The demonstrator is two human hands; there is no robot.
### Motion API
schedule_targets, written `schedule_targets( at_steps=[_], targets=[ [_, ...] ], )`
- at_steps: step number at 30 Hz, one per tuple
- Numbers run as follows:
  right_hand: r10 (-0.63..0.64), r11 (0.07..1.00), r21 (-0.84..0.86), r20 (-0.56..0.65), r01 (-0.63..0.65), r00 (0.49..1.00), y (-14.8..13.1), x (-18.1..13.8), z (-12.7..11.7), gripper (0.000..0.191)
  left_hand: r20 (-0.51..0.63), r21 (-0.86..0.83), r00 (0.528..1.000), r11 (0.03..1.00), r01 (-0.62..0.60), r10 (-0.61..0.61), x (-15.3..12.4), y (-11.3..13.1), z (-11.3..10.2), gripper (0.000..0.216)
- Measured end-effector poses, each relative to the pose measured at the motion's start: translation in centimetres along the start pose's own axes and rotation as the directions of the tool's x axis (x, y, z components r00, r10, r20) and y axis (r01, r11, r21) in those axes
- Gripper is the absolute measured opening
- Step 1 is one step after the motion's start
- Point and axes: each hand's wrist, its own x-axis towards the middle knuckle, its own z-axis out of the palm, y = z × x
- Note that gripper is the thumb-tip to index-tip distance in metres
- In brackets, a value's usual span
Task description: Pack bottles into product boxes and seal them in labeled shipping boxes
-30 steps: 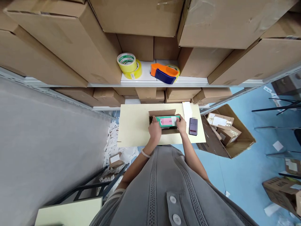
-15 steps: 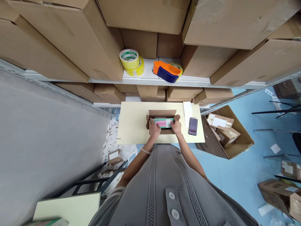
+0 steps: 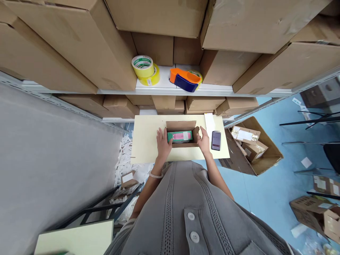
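A small open cardboard box (image 3: 182, 125) lies on the pale yellow table (image 3: 145, 141). Inside it rests a green and pink packet (image 3: 180, 136) with a white label. My left hand (image 3: 163, 142) is at the box's left end, fingers stretched up against the left flap. My right hand (image 3: 204, 140) is at the right end, fingers against the right flap. Neither hand holds the packet.
A phone (image 3: 216, 140) and a white paper strip (image 3: 210, 122) lie right of the box. On the shelf above sit yellow tape rolls (image 3: 145, 69) and an orange-blue tape dispenser (image 3: 185, 80) among large cartons. An open carton (image 3: 249, 147) of parcels stands on the blue floor.
The packet went from held above the box down into it. Both hands let it go and moved outward to the box's side flaps.
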Motion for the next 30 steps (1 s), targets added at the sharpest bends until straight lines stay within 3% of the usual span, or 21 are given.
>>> schedule_targets(
  at_steps=[3, 6, 9, 13, 19, 24, 30],
  targets=[
    [-0.001, 1.0, 0.025, -0.033, 0.002, 0.999, 1.3, -1.1, -1.3, 0.068, 0.021, -0.074, 0.996, 0.994, 0.084, -0.082, -0.9, -2.4, -0.4, 0.087],
    [0.018, 0.997, 0.069, 0.02, -0.019, 1.0, 2.6, -2.5, -1.7, 0.086, 0.071, -0.168, 0.993, 0.98, 0.107, -0.096, -2.0, -4.7, -0.4, 0.104],
    [0.017, 0.99, 0.133, 0.218, -0.047, 0.976, 3.6, -3.3, -1.7, 0.108, 0.215, -0.239, 0.976, 0.968, 0.077, -0.025, -2.3, -6.3, -0.6, 0.119],
    [-0.009, 0.979, 0.178, 0.513, -0.096, 0.859, 4.5, -2.4, -2.7, 0.129, 0.339, -0.257, 0.94, 0.965, 0.053, 0.039, -0.4, -7.3, -1.6, 0.129],
    [-0.028, 0.987, 0.143, 0.573, -0.066, 0.819, 4.4, 0.2, -3.8, 0.136, 0.433, -0.173, 0.9, 0.985, 0.022, 0.056, 3.2, -6.2, -2.6, 0.134],
    [-0.105, 0.994, 0.094, 0.584, 0.061, 0.805, 3.2, -0.4, -1.1, 0.138, 0.559, -0.127, 0.817, 0.988, -0.083, 0.14, 2.0, -4.0, -0.1, 0.135],
    [-0.007, 0.973, -0.17, 0.663, 0.159, 0.749, 2.3, -1.7, 1.5, 0.14, 0.609, 0.016, 0.781, 0.982, -0.19, 0.141, 0.9, -3.3, 2.4, 0.139]
  ],
)
